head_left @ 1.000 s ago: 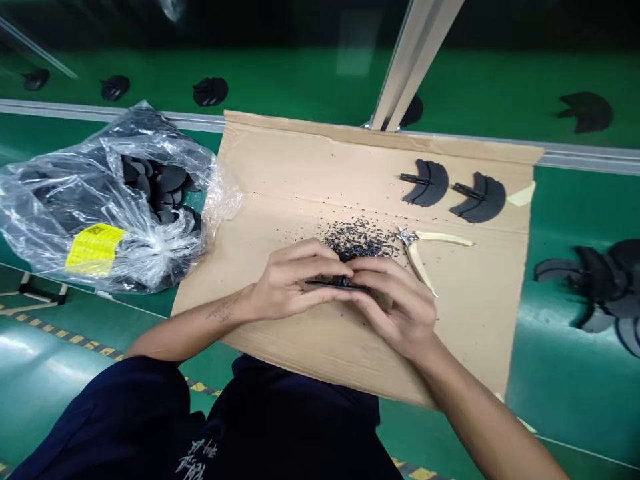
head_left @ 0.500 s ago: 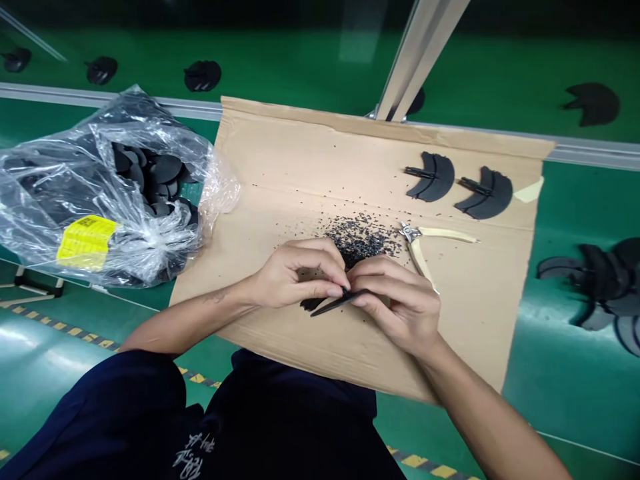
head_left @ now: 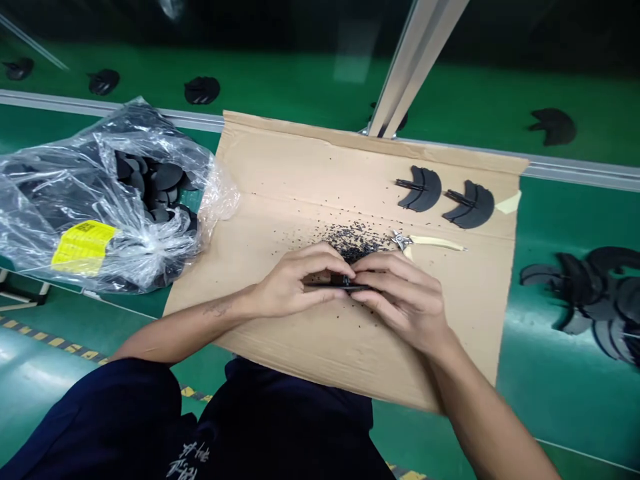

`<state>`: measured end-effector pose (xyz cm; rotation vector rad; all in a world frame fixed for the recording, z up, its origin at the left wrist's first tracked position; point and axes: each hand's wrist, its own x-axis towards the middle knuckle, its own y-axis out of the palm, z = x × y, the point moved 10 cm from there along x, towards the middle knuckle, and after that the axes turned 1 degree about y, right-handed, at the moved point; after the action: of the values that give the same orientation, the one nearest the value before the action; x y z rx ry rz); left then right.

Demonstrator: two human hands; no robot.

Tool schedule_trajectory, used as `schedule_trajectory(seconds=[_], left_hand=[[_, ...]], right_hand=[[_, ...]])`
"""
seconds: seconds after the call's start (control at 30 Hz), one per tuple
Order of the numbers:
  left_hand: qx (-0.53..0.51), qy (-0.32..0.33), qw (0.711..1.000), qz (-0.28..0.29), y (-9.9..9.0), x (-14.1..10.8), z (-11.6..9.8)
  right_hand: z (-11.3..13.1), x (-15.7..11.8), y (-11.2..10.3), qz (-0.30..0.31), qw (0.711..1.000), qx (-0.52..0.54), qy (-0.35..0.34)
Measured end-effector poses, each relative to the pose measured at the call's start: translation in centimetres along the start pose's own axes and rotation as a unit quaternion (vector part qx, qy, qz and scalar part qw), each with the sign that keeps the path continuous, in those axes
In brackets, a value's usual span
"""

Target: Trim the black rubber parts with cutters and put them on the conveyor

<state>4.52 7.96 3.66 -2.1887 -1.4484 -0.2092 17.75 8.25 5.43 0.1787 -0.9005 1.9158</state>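
Note:
Between my two hands is a thin black part [head_left: 327,286], seen nearly edge-on. My left hand [head_left: 300,277] grips its left side with thumb and fingers. My right hand [head_left: 403,293] pinches its right end, the fingertips of both hands close together. Just beyond the hands lies a heap of small black bits [head_left: 356,243] on the cardboard sheet [head_left: 280,353]. Cutting pliers [head_left: 435,243] with cream handles rest beyond my right hand, which hides part of one handle. Two curved black parts, one [head_left: 424,189] left of the other [head_left: 473,204], lie farther back.
A clear plastic bag [head_left: 40,193] holding black discs and bearing a yellow label [head_left: 84,247] sits at the left. Several curved black parts [head_left: 593,287] are piled at the right. A metal post [head_left: 417,67] rises behind the cardboard.
The black part has turned from slanted to nearly level, and my left hand now grips along its side. The view has shifted slightly, so the pliers and curved parts appear farther left.

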Motion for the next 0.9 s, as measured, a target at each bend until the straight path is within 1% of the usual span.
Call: schedule_trajectory(seconds=[0.03, 0.07, 0.1, 0.17, 0.23, 0.3, 0.33, 0.4, 0.53, 0.57, 0.63, 0.73, 0.9], left_hand=[[0.030, 0.008, 0.999, -0.019, -0.3, -0.1, 0.0], [0.057, 0.018, 0.998, -0.037, -0.7, -0.1, -0.1], [0.080, 0.031, 0.995, -0.053, -1.0, -0.1, -0.4], [0.119, 0.059, 0.988, -0.077, -1.7, 0.0, -1.0], [0.153, 0.079, 0.981, -0.092, -2.2, 0.1, -1.5], [0.177, 0.086, 0.975, -0.098, -2.6, 0.2, -1.8], [0.184, 0.086, 0.974, -0.099, -2.7, 0.2, -1.9], [0.190, 0.083, 0.974, -0.095, -2.7, 0.2, -1.8], [0.182, 0.072, 0.977, -0.086, -2.7, 0.0, -1.3], [0.172, 0.067, 0.979, -0.085, -2.7, 0.0, -1.1], [0.143, 0.053, 0.985, -0.086, -2.8, 0.0, -0.7], [0.102, 0.041, 0.989, -0.095, -3.1, 0.1, -0.3], [0.067, 0.049, 0.991, -0.100, -3.1, 0.1, -0.5]], right_hand=[[-0.5, 0.0, -0.2, 0.038, 0.998, -0.046, 0.004], [-1.4, 0.0, -0.9, 0.060, 0.992, -0.107, 0.018], [-2.5, -0.2, -2.0, 0.069, 0.981, -0.176, 0.043], [-4.9, -0.8, -4.2, 0.081, 0.946, -0.301, 0.086], [-6.0, -1.5, -5.1, 0.109, 0.922, -0.364, 0.074], [-6.5, -1.9, -5.7, 0.112, 0.910, -0.394, 0.070], [-6.5, -2.0, -5.7, 0.108, 0.909, -0.396, 0.073], [-6.1, -1.7, -5.6, 0.095, 0.918, -0.374, 0.086], [-4.0, -0.4, -4.9, 0.050, 0.962, -0.251, 0.099], [-3.5, -0.2, -4.5, 0.045, 0.970, -0.218, 0.099], [-2.5, 0.2, -3.2, 0.057, 0.981, -0.159, 0.090], [-1.5, 0.2, -1.7, 0.066, 0.990, -0.103, 0.070], [-1.2, 0.2, -1.3, 0.043, 0.994, -0.082, 0.058]])
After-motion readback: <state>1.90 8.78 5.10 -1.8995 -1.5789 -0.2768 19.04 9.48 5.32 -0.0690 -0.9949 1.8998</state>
